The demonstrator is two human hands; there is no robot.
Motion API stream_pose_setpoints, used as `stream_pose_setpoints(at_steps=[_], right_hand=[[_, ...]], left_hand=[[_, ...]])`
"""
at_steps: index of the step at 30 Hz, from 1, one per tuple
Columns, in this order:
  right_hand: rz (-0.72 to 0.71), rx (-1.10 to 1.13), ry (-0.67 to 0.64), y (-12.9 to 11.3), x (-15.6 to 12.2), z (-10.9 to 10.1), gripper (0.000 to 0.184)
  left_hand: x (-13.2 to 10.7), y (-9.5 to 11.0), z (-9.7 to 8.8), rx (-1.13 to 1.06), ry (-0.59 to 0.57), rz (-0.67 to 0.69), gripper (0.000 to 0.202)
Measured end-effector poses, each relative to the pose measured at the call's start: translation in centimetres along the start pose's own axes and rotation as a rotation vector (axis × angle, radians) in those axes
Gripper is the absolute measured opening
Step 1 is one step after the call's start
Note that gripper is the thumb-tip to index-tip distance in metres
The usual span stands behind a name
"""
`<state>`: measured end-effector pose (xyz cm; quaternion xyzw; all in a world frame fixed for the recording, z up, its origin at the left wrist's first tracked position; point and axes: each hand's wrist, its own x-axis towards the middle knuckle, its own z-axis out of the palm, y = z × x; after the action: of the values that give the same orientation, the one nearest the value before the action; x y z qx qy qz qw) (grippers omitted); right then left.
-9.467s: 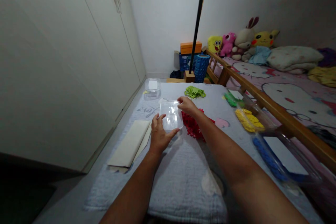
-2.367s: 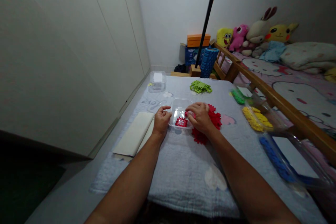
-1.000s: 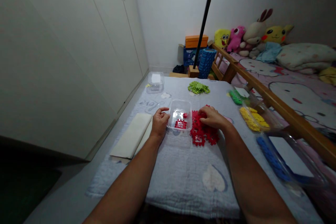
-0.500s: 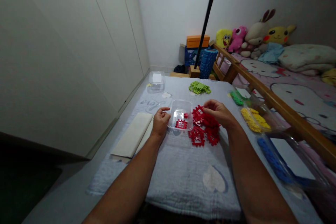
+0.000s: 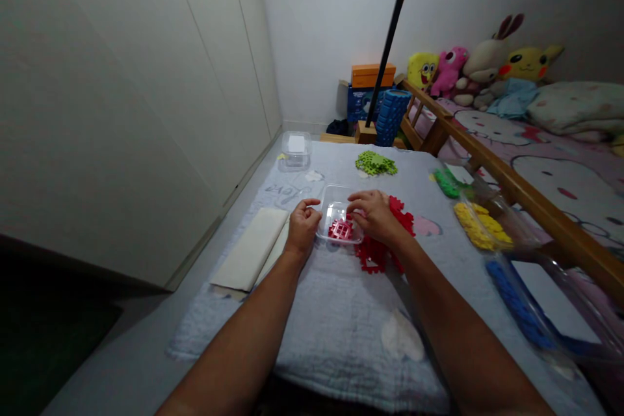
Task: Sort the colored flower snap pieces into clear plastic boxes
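A clear plastic container (image 5: 327, 190) stands on the cloth-covered table, with red notched plastic building pieces (image 5: 341, 229) inside. At its left edge, my left hand (image 5: 303, 227) grips the rim between thumb and fingers. My right hand (image 5: 374, 214) hovers above the container's right side, fingers curved and a little apart, and I see no piece between them. Under and beside the right wrist lies a pile of red notched pieces (image 5: 373, 259), partly hidden by that hand and forearm.
Light green pieces (image 5: 376, 162) lie at the far side. Another clear container (image 5: 296, 159) stands far left, and folded beige cloth or paper (image 5: 253, 247) lies left. Along the right edge are containers of green (image 5: 446, 183), yellow (image 5: 482, 224) and blue pieces (image 5: 517, 299), beside a wooden bed rail (image 5: 507, 179).
My right hand has moved left from the red pile to over the container. Another red piece appears in the container. My left hand stays at the rim, while the view has shifted slightly.
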<state>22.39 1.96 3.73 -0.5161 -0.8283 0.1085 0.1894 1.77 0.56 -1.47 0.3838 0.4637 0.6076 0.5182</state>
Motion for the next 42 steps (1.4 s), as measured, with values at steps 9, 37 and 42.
stream_pose_setpoints(at_steps=[9, 37, 42], right_hand=[[0.24, -0.099, -0.123, 4.8, -1.4, -2.0, 0.03], [0.144, -0.093, -0.241, 4.9, -2.1, -0.9, 0.028], [0.08, -0.064, -0.223, 5.6, -2.0, -0.5, 0.023]], left_hand=[[-0.1, 0.2, 0.1, 0.021, 0.002, 0.008, 0.036], [0.0, 0.1, 0.1, 0.022, 0.007, 0.006, 0.036], [0.0, 0.2, 0.0, 0.034, 0.003, 0.007, 0.038]])
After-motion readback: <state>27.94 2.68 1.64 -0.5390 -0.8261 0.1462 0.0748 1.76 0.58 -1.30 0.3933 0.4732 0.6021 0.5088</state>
